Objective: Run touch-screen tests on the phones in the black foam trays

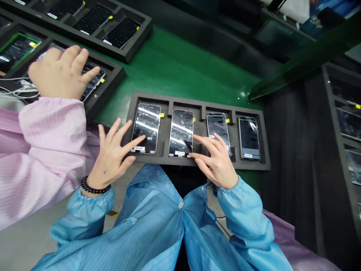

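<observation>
Nothing legible: white labels (179, 153) on phones (148, 124) too small; text lines (248, 131) on lit screens (254, 151) blurred.

There are four black rectangular glass-fronted phones (148, 126) (181, 133) (218, 126) (249, 139) in one dark-grey foam tray (264, 162), two bare blue-sleeved hands (109, 162) (219, 162), one bare pink-sleeved hand (60, 77) and one black beaded bracelet (94, 189).

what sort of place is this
Probably an electronics factory or phone workshop: smartphones lie in dark compartmented trays, with a green workbench beneath, and the person wears a blue striped smock.
</observation>
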Tool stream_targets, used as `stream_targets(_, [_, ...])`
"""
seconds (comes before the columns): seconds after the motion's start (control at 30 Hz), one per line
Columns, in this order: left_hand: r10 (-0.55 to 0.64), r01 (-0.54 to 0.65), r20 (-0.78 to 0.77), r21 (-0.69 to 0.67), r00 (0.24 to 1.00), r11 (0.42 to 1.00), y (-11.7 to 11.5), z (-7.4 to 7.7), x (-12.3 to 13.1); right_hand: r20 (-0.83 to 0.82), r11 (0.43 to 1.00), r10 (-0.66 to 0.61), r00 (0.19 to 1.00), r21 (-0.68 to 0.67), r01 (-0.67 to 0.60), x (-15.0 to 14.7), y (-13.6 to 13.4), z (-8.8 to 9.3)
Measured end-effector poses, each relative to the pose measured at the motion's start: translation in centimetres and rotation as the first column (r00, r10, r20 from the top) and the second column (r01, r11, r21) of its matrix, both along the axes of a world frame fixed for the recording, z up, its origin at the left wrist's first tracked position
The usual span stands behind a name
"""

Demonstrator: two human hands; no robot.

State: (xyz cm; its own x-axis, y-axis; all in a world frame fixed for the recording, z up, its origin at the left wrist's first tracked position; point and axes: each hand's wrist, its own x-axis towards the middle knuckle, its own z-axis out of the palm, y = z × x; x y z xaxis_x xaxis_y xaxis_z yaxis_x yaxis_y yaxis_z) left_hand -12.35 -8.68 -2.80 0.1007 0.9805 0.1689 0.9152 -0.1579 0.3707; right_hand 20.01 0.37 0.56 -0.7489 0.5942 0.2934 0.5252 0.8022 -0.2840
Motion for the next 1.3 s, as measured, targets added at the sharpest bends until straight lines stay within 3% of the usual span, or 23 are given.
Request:
stream_targets(0.17, [-0.119, 0.118, -0.041, -0.028, 0.992, 0.993, 0.7, 0.0, 0.1, -0.007, 0.999, 0.032, 0.999, -0.01, -0.032, -0.2, 0.0, -0.2])
stream_targets(0.47, [-0.08, 0.064, 0.081, 0.187, 0.993, 0.98, -1.9, 0.4, -1.4, 0.011, 0.992, 0.123, 0.992, -0.043, -0.123, -1.1, 0.5, -1.0])
stream_targets(0.77, [-0.014, -0.013, 0.127, 0.21, 0.992, 0.978, -3.2, 0.2, -1.7, 0.002, 0.966, 0.25, 0.968, -0.065, -0.249, -4.0, 1.2, -1.5])
stream_targets(0.97, [-0.034, 0.004, 0.131, 0.221, 0.991, 0.975, -3.3, -0.3, -1.9, -0.069, 0.971, 0.234, 0.97, -0.032, -0.237, -6.1, 1.3, -1.0])
stream_targets(1.1, [-0.07, 0.045, 0.104, 0.221, 0.992, 0.974, -3.5, -0.6, -2.1, 0.004, 0.943, 0.331, 0.944, -0.038, -0.331, -8.4, 1.0, -1.4])
stream_targets(1.3, [-0.033, -0.001, 0.133, 0.249, 0.991, 0.969, -3.9, -0.6, -2.4, 0.036, 0.926, 0.376, 0.926, -0.053, -0.374, -10.7, 0.8, -1.9])
